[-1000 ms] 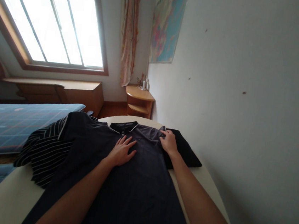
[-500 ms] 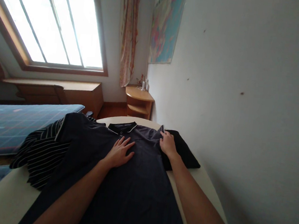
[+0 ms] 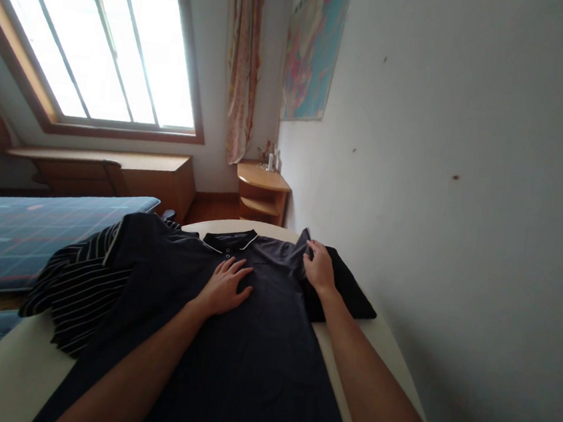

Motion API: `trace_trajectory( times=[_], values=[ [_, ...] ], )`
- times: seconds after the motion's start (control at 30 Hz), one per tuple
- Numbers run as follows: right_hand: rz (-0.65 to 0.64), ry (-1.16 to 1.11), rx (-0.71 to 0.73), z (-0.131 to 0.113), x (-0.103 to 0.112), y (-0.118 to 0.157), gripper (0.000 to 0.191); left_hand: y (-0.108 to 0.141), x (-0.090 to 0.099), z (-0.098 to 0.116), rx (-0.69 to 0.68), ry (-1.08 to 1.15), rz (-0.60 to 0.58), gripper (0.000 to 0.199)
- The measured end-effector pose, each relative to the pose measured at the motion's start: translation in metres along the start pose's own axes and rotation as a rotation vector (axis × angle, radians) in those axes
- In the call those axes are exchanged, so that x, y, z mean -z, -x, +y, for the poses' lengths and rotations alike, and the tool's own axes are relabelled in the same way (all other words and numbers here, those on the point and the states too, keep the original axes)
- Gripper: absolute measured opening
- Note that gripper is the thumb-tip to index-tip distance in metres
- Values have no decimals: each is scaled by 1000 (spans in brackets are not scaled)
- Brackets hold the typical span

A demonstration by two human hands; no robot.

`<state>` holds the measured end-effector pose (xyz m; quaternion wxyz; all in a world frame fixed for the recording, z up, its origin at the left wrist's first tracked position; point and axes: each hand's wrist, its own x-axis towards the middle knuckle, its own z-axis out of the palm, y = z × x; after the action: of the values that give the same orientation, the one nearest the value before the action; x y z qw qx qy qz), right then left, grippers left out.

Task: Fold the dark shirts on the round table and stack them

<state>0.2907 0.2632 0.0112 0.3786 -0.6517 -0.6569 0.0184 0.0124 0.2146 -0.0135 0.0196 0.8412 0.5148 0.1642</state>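
A dark navy polo shirt [image 3: 257, 343] lies spread over a cream table [image 3: 8, 370], its black collar with white trim at the far edge. My left hand [image 3: 225, 289] rests flat on the chest just below the buttons, fingers spread. At the right sleeve, my right hand [image 3: 318, 266] pinches the white-trimmed cuff, and the sleeve's tip stands up a little. A black folded cloth [image 3: 353, 292] lies beneath and beyond the right hand. Under the left sleeve is a black garment with white stripes [image 3: 86, 291].
A blue checked mattress [image 3: 48, 227] is at the left, beside the table. The white wall [image 3: 482, 259] runs close along the right. Farther back stand a wooden corner shelf [image 3: 265, 179] and a long wooden desk [image 3: 160, 165] under the window.
My right hand has shifted slightly right, and the sleeve's tip is raised a bit higher. My left hand has stayed in place.
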Motion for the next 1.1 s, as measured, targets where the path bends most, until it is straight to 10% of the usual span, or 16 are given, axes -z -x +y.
trace_trajectory(
  times=[0.17,0.57,0.83,1.1],
  values=[
    [117,-154,41,2,0,-5,45,-29,6,12,-84,38,113,47],
    [201,-115,65,-5,2,-1,46,-93,-36,56,40,1,-201,63],
    [44,-87,218,-25,8,3,55,-93,-35,55,29,165,-63,61],
    [-400,-157,486,-53,9,17,52,-78,-16,31,339,311,151,52]
  ],
)
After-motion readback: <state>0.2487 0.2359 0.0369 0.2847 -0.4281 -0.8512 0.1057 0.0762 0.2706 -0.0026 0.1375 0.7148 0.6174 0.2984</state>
